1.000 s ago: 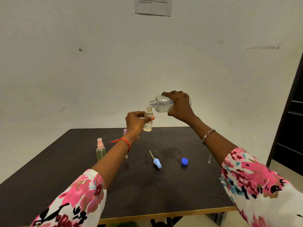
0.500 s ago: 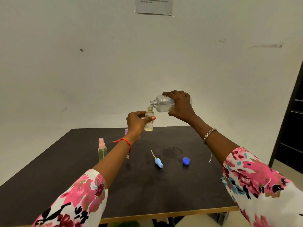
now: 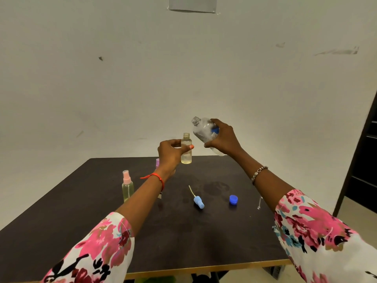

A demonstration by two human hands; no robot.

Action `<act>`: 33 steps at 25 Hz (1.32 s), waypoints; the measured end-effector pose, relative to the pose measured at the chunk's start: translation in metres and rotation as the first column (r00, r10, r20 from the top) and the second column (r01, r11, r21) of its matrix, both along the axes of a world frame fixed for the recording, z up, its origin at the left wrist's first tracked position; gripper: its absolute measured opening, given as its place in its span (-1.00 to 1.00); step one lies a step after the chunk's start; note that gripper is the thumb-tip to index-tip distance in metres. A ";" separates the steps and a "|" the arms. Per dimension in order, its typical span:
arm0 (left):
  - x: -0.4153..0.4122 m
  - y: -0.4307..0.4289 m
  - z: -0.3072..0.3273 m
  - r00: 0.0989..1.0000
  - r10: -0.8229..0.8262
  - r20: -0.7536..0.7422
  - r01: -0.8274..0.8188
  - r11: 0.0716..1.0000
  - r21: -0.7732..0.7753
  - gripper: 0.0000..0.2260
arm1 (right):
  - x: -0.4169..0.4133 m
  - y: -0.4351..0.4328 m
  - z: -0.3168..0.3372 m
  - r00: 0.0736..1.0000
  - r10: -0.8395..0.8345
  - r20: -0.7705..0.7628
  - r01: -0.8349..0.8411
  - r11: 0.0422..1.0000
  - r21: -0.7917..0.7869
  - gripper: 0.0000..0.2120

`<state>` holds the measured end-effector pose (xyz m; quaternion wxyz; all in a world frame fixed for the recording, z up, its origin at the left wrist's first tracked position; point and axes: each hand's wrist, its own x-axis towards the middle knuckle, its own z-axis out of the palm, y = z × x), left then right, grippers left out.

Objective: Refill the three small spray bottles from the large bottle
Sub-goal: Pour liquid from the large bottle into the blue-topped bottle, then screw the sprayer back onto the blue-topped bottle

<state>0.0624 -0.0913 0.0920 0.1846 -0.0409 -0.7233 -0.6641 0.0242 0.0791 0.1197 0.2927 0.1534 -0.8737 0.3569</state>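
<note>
Head view, looking down over both forearms: the left hand (image 3: 170, 154) pinches a small uncapped spray bottle (image 3: 186, 149) between thumb and fingers, holding it upright in the air above the far part of the dark table (image 3: 61, 221). A shallow layer of pale yellowish liquid sits in its bottom. Just to the right of it, the right hand (image 3: 223, 139) wraps around the large clear bottle (image 3: 203, 130), which is tilted with its open threaded mouth pointing up and to the left, slightly above the small bottle's neck and not touching it (a blue patch of label shows between the fingers). Below and between the two hands, a light blue spray pump (image 3: 198, 201) with its dip tube lies on the table, and a blue cap (image 3: 233, 199) rests nearer the right forearm. Left of the left wrist stands a pink-topped spray bottle (image 3: 127, 185); a purple-topped one (image 3: 157, 162) is mostly hidden behind the left hand.
</note>
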 end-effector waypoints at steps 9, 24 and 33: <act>-0.014 -0.002 -0.020 0.998 0.016 0.053 -0.016 1.000 -0.001 -0.62 | -0.026 0.017 -0.079 0.949 -0.058 0.309 0.164 0.929 -0.331 -0.32; -0.020 0.000 -0.036 0.996 -0.009 0.091 0.006 0.999 0.034 -0.63 | -0.032 0.019 -0.118 0.882 -0.153 0.445 0.299 0.913 -0.279 -0.10; -0.015 0.000 -0.031 0.997 -0.001 0.074 -0.004 0.998 0.066 -0.64 | -0.013 -0.010 -0.104 0.903 0.118 0.413 -0.337 0.791 0.511 -0.67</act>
